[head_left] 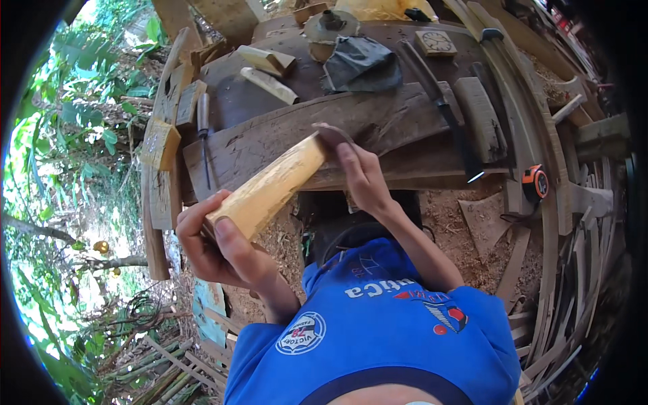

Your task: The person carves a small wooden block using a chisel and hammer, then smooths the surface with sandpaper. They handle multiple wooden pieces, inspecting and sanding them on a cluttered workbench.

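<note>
My left hand (229,250) grips the near end of a long, pale, tapered wooden block (266,182), held at a slant over the bench. My right hand (364,175) is closed on a thin, dark, curved flat piece (335,137) at the block's far end; what exactly it is I cannot make out. Beyond them lies a weathered dark plank (398,115). A dark-shafted tool with a wooden handle (202,115) lies left of the block, and a long dark tool (459,135) lies to the right.
Dark cloth (361,67), offcuts (270,81), a square clock-like piece (435,42) and a wide round object (331,30) sit on the back bench (236,67). An orange tape measure (534,182) is at right, among long boards. Shavings cover the ground; plants fill the left.
</note>
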